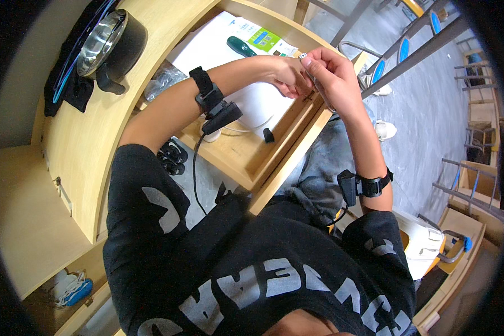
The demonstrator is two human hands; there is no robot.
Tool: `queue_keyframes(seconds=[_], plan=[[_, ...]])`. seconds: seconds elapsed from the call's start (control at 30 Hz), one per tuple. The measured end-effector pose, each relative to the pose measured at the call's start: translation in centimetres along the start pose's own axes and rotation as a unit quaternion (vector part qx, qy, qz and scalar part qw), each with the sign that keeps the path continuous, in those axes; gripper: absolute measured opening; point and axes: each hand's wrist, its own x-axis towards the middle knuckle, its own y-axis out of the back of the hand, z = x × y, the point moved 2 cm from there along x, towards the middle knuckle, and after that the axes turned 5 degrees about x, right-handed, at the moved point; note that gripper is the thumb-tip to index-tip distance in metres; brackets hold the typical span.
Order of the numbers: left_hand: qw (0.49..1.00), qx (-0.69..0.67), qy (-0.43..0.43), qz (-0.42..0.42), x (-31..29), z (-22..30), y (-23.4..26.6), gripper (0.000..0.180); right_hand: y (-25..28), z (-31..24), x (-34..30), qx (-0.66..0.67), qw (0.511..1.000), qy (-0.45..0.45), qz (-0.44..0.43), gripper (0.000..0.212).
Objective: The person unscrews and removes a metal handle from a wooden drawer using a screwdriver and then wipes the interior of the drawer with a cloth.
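Observation:
Over the pulled-out wooden drawer (288,143), my two hands meet near its far right corner. My right hand (336,75) is closed, with its thumb on a slim silver thing (303,56). Only the end and a narrow edge of this thing show, so its kind is unclear. My left hand (292,77) reaches in from the left with bent fingers, touching or close beside the right fingers. What its fingertips hold, if anything, is hidden. Below the hands, the drawer holds white papers with a green print (266,38), a dark green rounded object (241,46) and a small black piece (269,135).
A steel pot (126,42) with a dark outside stands on the wooden desktop (89,134) at left, beside dark cloth. Crumpled clear plastic (165,81) lies in the drawer. Metal frames with blue parts (403,50) stand at far right. A white case (423,243) sits at lower right.

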Motion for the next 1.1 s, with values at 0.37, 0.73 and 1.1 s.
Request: queue_keyframes(seconds=[0.37, 0.73, 1.1], plan=[[0.908, 0.390, -0.148, 0.047, -0.3, 1.0, 3.0, 0.020, -0.6, -1.0, -0.4, 0.002, 1.000, -0.010, -0.027, 0.014], [0.947, 0.285, -0.129, 0.069, 0.9, 0.2, 1.1, 0.012, -0.3, -0.3, -0.2, -0.001, 1.000, -0.019, -0.021, 0.016], [0.875, 0.342, -0.331, 0.092, 4.5, -2.3, -0.1, 0.012, -0.2, -0.1, -0.2, -0.012, 1.000, -0.006, -0.017, 0.015]])
